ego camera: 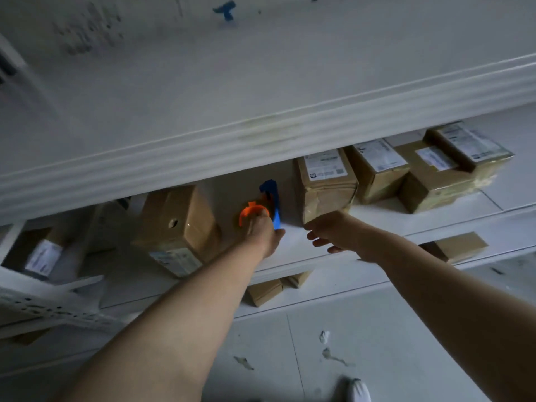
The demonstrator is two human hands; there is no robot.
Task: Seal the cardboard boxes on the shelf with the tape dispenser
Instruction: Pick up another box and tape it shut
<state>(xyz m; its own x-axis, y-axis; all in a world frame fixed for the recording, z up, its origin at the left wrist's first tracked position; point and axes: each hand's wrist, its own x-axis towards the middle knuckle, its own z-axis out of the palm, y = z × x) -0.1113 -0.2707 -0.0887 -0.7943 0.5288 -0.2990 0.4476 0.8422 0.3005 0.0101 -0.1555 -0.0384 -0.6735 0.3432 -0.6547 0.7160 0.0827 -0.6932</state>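
Observation:
My left hand (265, 233) grips a blue and orange tape dispenser (265, 206) on the white shelf (290, 248), in front of a plain brown box (232, 192) at the back. To its left stands a tall cardboard box (179, 224) with a round hole in its side. My right hand (333, 232) hovers open over the shelf, fingers spread, just in front of a taped box with a label (326, 184). Further right sit more labelled, taped boxes (377, 169).
An upper shelf board (261, 132) overhangs the boxes and hides their backs. A labelled box (37, 253) lies at the far left. Smaller boxes (266, 291) sit on a lower shelf. Below is a tiled floor (319, 358), with a white shoe (358, 390) at the bottom edge.

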